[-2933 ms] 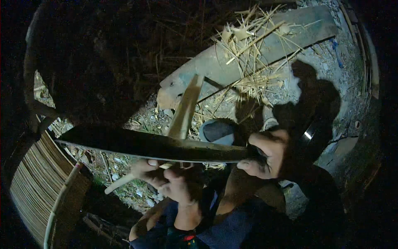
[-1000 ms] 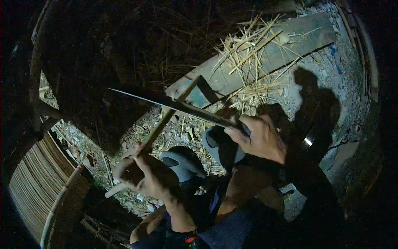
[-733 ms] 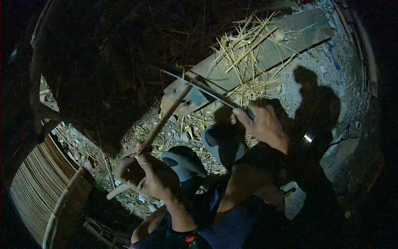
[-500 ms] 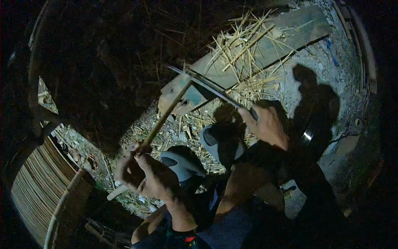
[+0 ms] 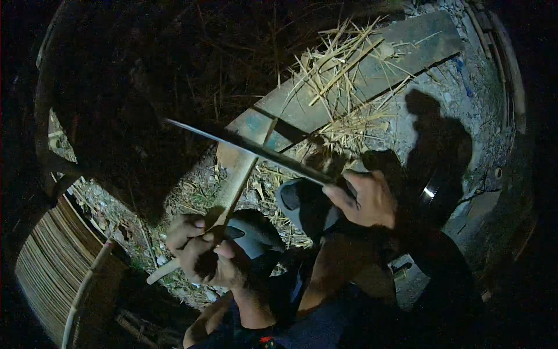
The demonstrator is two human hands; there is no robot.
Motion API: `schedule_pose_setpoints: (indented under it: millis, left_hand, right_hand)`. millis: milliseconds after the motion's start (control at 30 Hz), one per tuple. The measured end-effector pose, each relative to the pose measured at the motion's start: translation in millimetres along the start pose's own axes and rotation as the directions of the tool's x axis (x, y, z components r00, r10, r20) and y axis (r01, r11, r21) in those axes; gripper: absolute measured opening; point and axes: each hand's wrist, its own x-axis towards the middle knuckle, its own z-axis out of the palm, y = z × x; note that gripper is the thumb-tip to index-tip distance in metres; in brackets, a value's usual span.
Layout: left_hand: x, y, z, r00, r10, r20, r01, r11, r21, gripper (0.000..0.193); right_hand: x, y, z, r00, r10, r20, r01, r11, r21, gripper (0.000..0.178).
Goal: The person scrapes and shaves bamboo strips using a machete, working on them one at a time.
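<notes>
My left hand (image 5: 209, 250) is closed around a bamboo strip (image 5: 235, 183), which slants up and away to the right. Its broad pale side shows in the light. A pale stick end (image 5: 164, 271) juts out behind that hand; whether it is the same piece is hidden. In my right hand (image 5: 367, 199) is the handle of a long knife (image 5: 244, 145). The blade lies across the strip's upper part, its tip pointing to the far left. Whether the blade's edge bites into the bamboo I cannot tell.
A wooden plank (image 5: 407, 46) lies ahead with a heap of bamboo shavings (image 5: 343, 70) on it. My grey shoes (image 5: 305, 203) are just below the knife. At the left stands a bundle of thin bamboo slats (image 5: 58, 256). Deep shadow covers the upper left.
The knife has moved left and nearer, from the strip's far end to lower along it. My left hand has turned, and more of the strip's broad side shows.
</notes>
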Motion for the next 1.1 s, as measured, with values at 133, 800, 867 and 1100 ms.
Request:
schedule_pose_setpoints:
  millis: [133,800,867,1100]
  left_hand:
    - [-0.9,0.2,-0.8,0.999,0.026,-0.019,-0.025,0.999,0.047,0.034]
    - [-37.8,-33.9,-38.8,0.969,-0.205,0.138,0.207,0.978,-0.003,0.021]
    - [-35.6,-26.1,-29.8,0.984,-0.131,0.123,0.130,0.991,0.019,0.019]
    - [-36.4,-15.6,-30.4,0.943,-0.324,-0.073,0.331,0.936,0.123,0.040]
  right_hand:
    - [-12.6,-5.5,3.2,0.964,-0.264,0.022,0.261,0.961,0.090,0.038]
    - [1.0,55.8,11.6,0.996,0.007,-0.091,-0.024,0.981,-0.192,0.036]
    - [-3.7,53.5,13.2,0.998,0.062,-0.029,-0.066,0.985,-0.162,0.035]
    - [-18.8,16.7,-0.8,0.985,-0.056,-0.165,0.021,0.978,-0.208,0.038]
